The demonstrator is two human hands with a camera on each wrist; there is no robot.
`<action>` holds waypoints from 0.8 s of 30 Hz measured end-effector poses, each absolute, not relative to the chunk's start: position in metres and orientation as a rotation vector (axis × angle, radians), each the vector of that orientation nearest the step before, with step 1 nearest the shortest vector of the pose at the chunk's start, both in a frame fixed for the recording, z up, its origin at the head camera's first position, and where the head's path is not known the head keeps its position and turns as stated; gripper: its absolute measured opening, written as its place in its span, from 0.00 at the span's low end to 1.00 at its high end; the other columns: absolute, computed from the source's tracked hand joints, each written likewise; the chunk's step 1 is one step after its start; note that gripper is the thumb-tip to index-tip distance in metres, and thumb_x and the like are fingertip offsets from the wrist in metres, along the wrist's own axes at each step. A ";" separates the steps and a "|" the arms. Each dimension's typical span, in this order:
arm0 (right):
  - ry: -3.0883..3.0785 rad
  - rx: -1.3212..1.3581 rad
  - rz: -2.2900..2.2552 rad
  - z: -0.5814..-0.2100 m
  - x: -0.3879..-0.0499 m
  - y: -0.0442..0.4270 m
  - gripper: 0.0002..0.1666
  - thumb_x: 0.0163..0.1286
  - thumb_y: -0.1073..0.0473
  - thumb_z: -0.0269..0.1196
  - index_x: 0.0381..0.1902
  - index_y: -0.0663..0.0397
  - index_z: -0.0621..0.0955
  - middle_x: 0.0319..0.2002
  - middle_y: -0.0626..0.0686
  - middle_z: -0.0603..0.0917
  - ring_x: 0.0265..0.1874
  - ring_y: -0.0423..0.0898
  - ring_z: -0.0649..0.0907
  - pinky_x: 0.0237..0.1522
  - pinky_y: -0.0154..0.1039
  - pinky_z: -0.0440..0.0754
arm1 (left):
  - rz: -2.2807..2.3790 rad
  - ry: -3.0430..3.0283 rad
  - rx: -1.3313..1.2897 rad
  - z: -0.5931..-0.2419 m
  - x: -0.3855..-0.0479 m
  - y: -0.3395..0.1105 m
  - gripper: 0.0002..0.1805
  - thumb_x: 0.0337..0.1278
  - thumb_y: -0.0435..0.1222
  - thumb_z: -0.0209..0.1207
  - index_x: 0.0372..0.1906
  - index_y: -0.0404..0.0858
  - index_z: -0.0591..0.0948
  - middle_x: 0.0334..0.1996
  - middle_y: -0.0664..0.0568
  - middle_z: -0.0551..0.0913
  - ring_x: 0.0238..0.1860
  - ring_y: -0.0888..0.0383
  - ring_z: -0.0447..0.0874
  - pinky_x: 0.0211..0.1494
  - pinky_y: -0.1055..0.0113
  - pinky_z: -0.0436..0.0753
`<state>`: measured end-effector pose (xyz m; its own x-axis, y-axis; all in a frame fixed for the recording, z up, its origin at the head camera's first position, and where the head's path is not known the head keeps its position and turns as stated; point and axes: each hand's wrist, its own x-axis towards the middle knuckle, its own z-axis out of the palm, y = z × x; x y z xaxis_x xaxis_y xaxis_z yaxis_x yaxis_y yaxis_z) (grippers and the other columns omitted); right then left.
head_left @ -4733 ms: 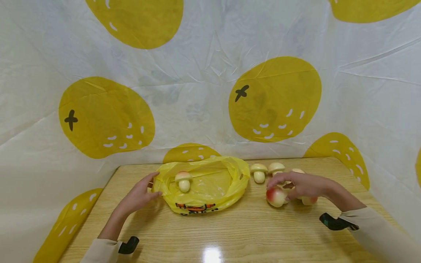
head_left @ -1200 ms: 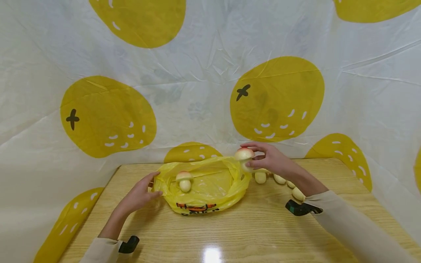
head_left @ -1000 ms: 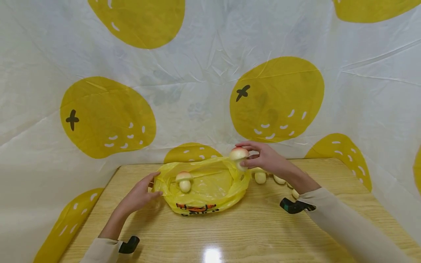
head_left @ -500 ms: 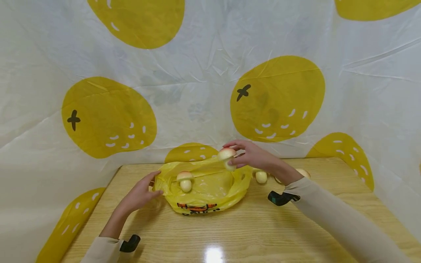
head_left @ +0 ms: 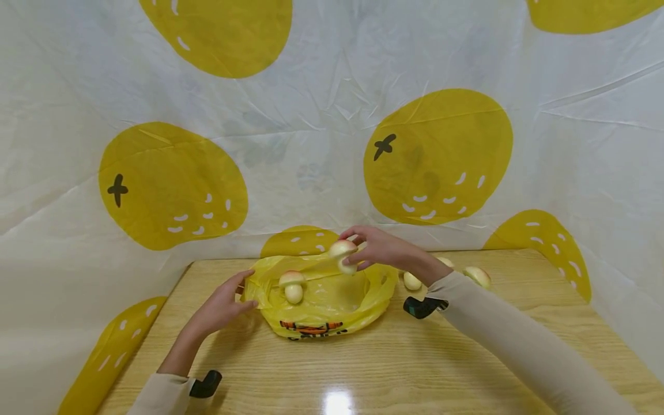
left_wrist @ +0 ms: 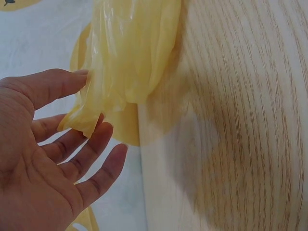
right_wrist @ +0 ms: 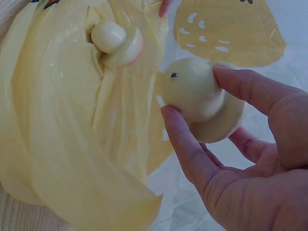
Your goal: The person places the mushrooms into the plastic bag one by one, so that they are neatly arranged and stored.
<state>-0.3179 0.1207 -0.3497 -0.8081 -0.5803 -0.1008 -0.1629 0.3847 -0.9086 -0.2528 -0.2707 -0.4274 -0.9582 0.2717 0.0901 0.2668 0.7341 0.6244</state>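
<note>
Ok, 1 mushroom [head_left: 342,249] in R grip [head_left: 381,248], 1 in bag [head_left: 337,311]

Left fingers [left_wrist: 93,146] curve gently while right fingers [right_wrist: 183,140] pinch.

Yellow bag [head_left: 374,305]: on the desk [head_left: 394,369], gaping
Left hand [head_left: 222,305]: touches its nine-o'clock edge
Right hand [head_left: 381,249]: grips a mushroom [head_left: 343,249], bag's one o'clock
Bagged mushroom [head_left: 293,293]: toward ten o'clock
Loose mushrooms [head_left: 478,276]: bag's three o'clock

Mushroom [head_left: 343,252] in right hand [head_left: 378,248] — off table [head_left: 404,369] — carried left to far rim of bag [head_left: 360,320].
</note>
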 end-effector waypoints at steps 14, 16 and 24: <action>2.158 -0.554 -1.431 -0.362 -0.328 0.090 0.32 0.67 0.63 0.71 0.65 0.57 0.71 0.56 0.64 0.75 0.44 0.54 0.86 0.45 0.48 0.87 | 1.025 2.928 0.485 -0.425 -0.253 -0.270 0.41 0.64 0.36 0.67 0.77 0.31 0.61 0.57 0.38 0.77 0.57 0.40 0.77 0.46 0.58 0.83; 2.148 -0.547 -1.428 -0.366 -0.330 0.086 0.32 0.67 0.64 0.70 0.65 0.58 0.71 0.55 0.64 0.76 0.44 0.54 0.86 0.46 0.49 0.87 | 1.029 2.922 0.487 -0.425 -0.252 -0.270 0.41 0.64 0.36 0.67 0.77 0.30 0.61 0.58 0.38 0.77 0.58 0.40 0.77 0.46 0.58 0.83; 2.155 -0.515 -1.354 -0.376 -0.337 0.072 0.36 0.68 0.63 0.69 0.71 0.58 0.69 0.55 0.62 0.78 0.44 0.52 0.86 0.55 0.56 0.82 | 1.033 2.906 0.473 -0.424 -0.254 -0.270 0.41 0.65 0.36 0.67 0.77 0.30 0.61 0.60 0.37 0.76 0.58 0.40 0.76 0.46 0.58 0.83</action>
